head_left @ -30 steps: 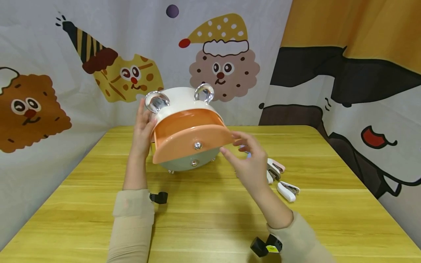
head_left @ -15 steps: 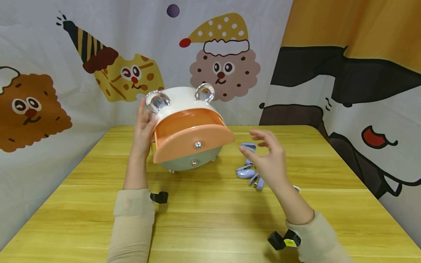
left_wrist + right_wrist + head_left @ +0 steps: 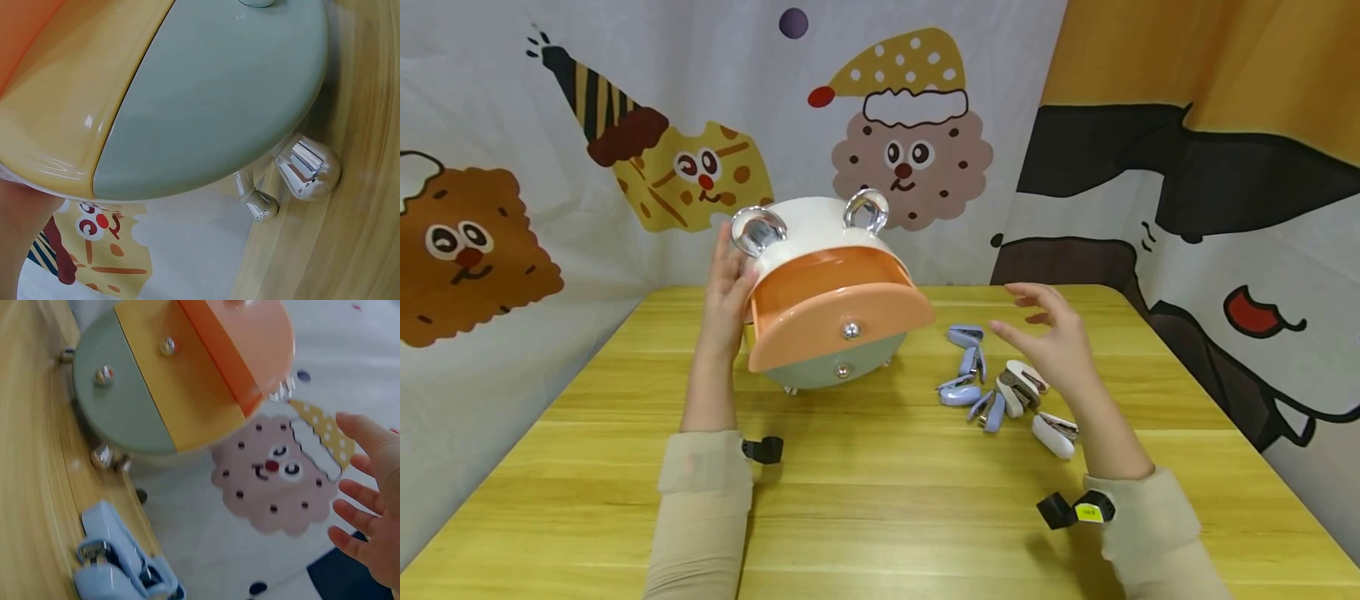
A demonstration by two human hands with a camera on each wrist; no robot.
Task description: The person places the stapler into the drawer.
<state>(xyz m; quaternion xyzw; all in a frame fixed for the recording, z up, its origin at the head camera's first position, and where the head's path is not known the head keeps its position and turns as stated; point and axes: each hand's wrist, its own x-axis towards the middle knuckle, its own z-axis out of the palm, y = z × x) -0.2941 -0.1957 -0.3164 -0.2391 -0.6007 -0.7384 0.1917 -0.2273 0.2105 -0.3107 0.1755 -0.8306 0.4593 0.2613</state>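
Note:
A rounded drawer box (image 3: 820, 218) with a white shell and silver ears stands on the table. Its orange top drawer (image 3: 842, 327) is pulled out and looks unfilled where I can see into it. Below are a yellow drawer (image 3: 81, 106) and a green drawer (image 3: 219, 100), both pushed in. My left hand (image 3: 727, 292) rests against the box's left side, fingers pointing up and thumb near the front edge. My right hand (image 3: 1052, 337) hovers right of the box, fingers loosely bent, holding nothing. Beneath and left of it lie small staplers, including a lilac stapler (image 3: 960, 392).
More staplers lie close together: a white stapler (image 3: 1055, 437) nearest me, a grey-and-white stapler (image 3: 1018, 392) and several lilac ones. The wooden table (image 3: 850, 492) reaches back to a patterned curtain (image 3: 685, 67). Silver feet (image 3: 310, 167) hold the box up.
My right hand has left the right end of the orange drawer and moved right, uncovering the lilac staplers. The left hand and the box have stayed in place.

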